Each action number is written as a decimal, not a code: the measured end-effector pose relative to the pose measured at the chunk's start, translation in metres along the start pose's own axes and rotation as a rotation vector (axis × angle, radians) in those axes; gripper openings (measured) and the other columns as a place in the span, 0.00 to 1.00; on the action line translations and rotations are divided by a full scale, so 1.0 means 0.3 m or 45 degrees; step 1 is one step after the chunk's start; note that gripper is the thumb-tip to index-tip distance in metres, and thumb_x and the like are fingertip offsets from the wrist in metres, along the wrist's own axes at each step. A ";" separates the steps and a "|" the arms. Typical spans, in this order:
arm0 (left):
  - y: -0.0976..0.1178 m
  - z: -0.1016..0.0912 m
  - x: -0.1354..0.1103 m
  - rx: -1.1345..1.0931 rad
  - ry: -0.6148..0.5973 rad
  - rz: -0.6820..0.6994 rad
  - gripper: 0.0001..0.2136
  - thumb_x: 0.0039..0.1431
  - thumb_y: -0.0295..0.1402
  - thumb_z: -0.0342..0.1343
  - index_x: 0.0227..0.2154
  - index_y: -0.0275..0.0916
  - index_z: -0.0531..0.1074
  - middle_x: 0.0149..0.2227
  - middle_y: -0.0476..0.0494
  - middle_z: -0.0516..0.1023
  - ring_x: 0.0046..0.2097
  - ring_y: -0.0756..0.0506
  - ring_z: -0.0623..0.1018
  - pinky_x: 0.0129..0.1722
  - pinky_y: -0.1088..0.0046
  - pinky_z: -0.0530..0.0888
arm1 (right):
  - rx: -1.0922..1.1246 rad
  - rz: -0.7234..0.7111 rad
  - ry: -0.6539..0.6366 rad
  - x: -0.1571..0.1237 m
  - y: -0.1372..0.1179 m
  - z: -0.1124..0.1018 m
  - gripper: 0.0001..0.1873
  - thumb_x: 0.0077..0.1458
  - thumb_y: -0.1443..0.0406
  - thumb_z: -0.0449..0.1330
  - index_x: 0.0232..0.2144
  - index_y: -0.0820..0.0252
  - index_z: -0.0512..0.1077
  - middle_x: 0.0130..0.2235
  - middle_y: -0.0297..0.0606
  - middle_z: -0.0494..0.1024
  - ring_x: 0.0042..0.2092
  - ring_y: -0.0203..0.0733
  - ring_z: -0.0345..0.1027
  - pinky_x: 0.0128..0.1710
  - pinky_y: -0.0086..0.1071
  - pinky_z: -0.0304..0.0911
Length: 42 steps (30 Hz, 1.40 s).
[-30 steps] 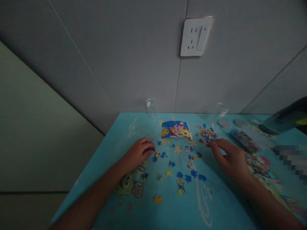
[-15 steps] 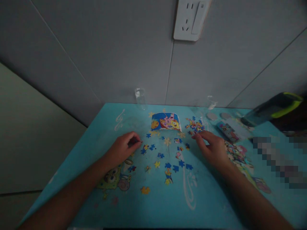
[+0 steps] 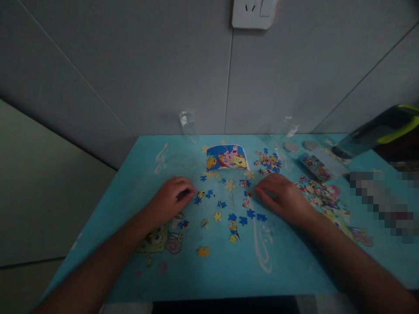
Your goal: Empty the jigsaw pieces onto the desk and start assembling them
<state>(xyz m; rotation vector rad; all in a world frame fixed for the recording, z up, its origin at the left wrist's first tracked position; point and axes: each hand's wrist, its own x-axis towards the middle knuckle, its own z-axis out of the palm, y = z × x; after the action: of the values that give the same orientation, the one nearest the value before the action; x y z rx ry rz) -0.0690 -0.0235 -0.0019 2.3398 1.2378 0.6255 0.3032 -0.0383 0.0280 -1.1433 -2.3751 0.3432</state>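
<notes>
My left hand [image 3: 173, 196] rests on the table with thumb and forefinger pinched around a small puzzle piece, mostly hidden by the fingertips. Just beyond those fingertips lies a blue-and-yellow puzzle piece [image 3: 199, 197]. On the other side, my right hand [image 3: 278, 195] is low over the table, its fingers drawn together; what is under them cannot be made out. Close to its fingertips are a dark blue-and-yellow piece [image 3: 248, 194] and a pink one [image 3: 245, 203]. Several joined blue pieces [image 3: 232, 217] and a yellow piece [image 3: 203, 251] lie nearer me.
A curved picture card [image 3: 227, 158] stands behind the loose pieces. To its right are a pile of pieces [image 3: 268, 161], a small box [image 3: 313, 166], round lids [image 3: 290, 147] and a dark bottle [image 3: 369, 133]. Clear cups [image 3: 189, 126] stand by the wall [image 3: 183, 65].
My right hand has moved left and down, covering a puzzle piece that showed beside it. My left hand keeps its pinch. The view has tilted slightly downward.
</notes>
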 end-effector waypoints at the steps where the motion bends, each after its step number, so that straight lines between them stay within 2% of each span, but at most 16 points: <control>1: 0.002 -0.001 -0.002 -0.003 0.002 -0.005 0.07 0.67 0.34 0.54 0.39 0.42 0.77 0.42 0.45 0.77 0.45 0.44 0.75 0.49 0.64 0.71 | -0.003 -0.037 -0.049 0.000 -0.006 0.004 0.10 0.66 0.63 0.57 0.40 0.56 0.79 0.37 0.40 0.81 0.41 0.45 0.73 0.47 0.42 0.68; 7: 0.025 -0.010 -0.002 -0.055 0.066 -0.058 0.08 0.68 0.34 0.53 0.39 0.41 0.77 0.43 0.44 0.75 0.46 0.45 0.75 0.50 0.64 0.72 | 0.058 -0.085 -0.180 0.000 -0.037 0.045 0.10 0.66 0.62 0.58 0.43 0.55 0.79 0.38 0.40 0.81 0.41 0.45 0.73 0.44 0.41 0.69; 12: 0.036 -0.021 -0.008 -0.049 0.119 -0.093 0.07 0.68 0.33 0.54 0.39 0.40 0.77 0.39 0.45 0.77 0.44 0.45 0.75 0.47 0.64 0.73 | 0.107 -0.016 -0.180 0.000 -0.037 0.061 0.09 0.64 0.60 0.61 0.43 0.55 0.79 0.37 0.40 0.79 0.40 0.44 0.73 0.42 0.40 0.71; 17: 0.030 -0.026 -0.015 -0.054 0.167 -0.151 0.08 0.67 0.34 0.57 0.46 0.41 0.75 0.40 0.45 0.78 0.41 0.46 0.77 0.46 0.65 0.74 | 0.169 0.062 -0.179 -0.006 -0.014 0.063 0.13 0.64 0.58 0.61 0.48 0.53 0.78 0.37 0.39 0.78 0.39 0.44 0.74 0.40 0.40 0.72; 22: 0.012 -0.021 -0.012 0.040 0.141 -0.081 0.07 0.67 0.34 0.56 0.45 0.40 0.76 0.39 0.45 0.79 0.42 0.45 0.77 0.47 0.63 0.73 | 0.149 0.066 -0.208 -0.007 -0.011 0.065 0.12 0.64 0.58 0.61 0.46 0.52 0.78 0.37 0.38 0.78 0.39 0.44 0.73 0.41 0.41 0.72; 24: 0.013 -0.012 -0.011 0.095 0.133 -0.030 0.09 0.67 0.33 0.55 0.47 0.41 0.75 0.42 0.43 0.78 0.46 0.43 0.76 0.50 0.61 0.73 | 0.143 0.064 -0.199 -0.005 -0.016 0.065 0.10 0.64 0.59 0.60 0.45 0.52 0.79 0.37 0.38 0.78 0.39 0.44 0.73 0.41 0.41 0.72; 27: 0.030 0.006 -0.009 0.231 0.146 0.047 0.16 0.67 0.35 0.56 0.56 0.42 0.71 0.53 0.38 0.72 0.54 0.40 0.72 0.56 0.55 0.70 | 0.130 0.059 -0.195 -0.002 -0.023 0.066 0.09 0.64 0.59 0.60 0.44 0.53 0.78 0.37 0.39 0.78 0.39 0.44 0.73 0.41 0.40 0.72; 30: 0.052 0.024 -0.006 0.307 0.064 0.136 0.16 0.68 0.35 0.55 0.57 0.45 0.71 0.57 0.38 0.70 0.57 0.38 0.71 0.57 0.53 0.68 | 0.104 0.028 -0.205 -0.001 -0.028 0.069 0.09 0.65 0.60 0.60 0.43 0.54 0.78 0.38 0.40 0.79 0.40 0.44 0.73 0.42 0.40 0.71; 33: 0.062 0.035 -0.003 0.291 0.005 0.165 0.12 0.69 0.34 0.54 0.52 0.44 0.73 0.53 0.40 0.73 0.54 0.39 0.72 0.55 0.54 0.68 | 0.098 -0.039 -0.200 0.002 -0.033 0.071 0.09 0.66 0.62 0.59 0.43 0.54 0.78 0.38 0.40 0.80 0.41 0.45 0.74 0.43 0.41 0.71; 38: 0.064 0.033 0.000 0.128 0.063 0.112 0.06 0.67 0.36 0.56 0.40 0.40 0.74 0.40 0.44 0.78 0.45 0.43 0.75 0.48 0.60 0.71 | 0.134 -0.125 -0.177 0.006 -0.050 0.066 0.10 0.66 0.63 0.58 0.46 0.55 0.78 0.38 0.40 0.80 0.41 0.44 0.74 0.43 0.41 0.71; 40: 0.079 0.038 0.000 0.004 0.144 0.045 0.06 0.67 0.36 0.57 0.37 0.40 0.75 0.35 0.46 0.78 0.40 0.45 0.76 0.45 0.63 0.73 | 0.171 -0.073 -0.110 0.005 -0.072 0.072 0.11 0.67 0.63 0.57 0.46 0.55 0.78 0.38 0.40 0.80 0.40 0.43 0.74 0.43 0.40 0.71; 42: 0.108 0.052 0.000 -0.211 0.241 -0.098 0.07 0.65 0.38 0.59 0.37 0.41 0.76 0.34 0.47 0.79 0.36 0.47 0.77 0.40 0.68 0.74 | 0.245 0.028 -0.028 0.005 -0.111 0.090 0.11 0.68 0.63 0.56 0.45 0.56 0.77 0.38 0.40 0.80 0.38 0.42 0.74 0.41 0.38 0.71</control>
<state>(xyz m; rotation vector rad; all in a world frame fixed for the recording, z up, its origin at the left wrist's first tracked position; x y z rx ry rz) -0.0389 -0.0428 0.0033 2.1263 1.2970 0.9043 0.2664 -0.0582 0.0194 -1.0819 -2.2921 0.5814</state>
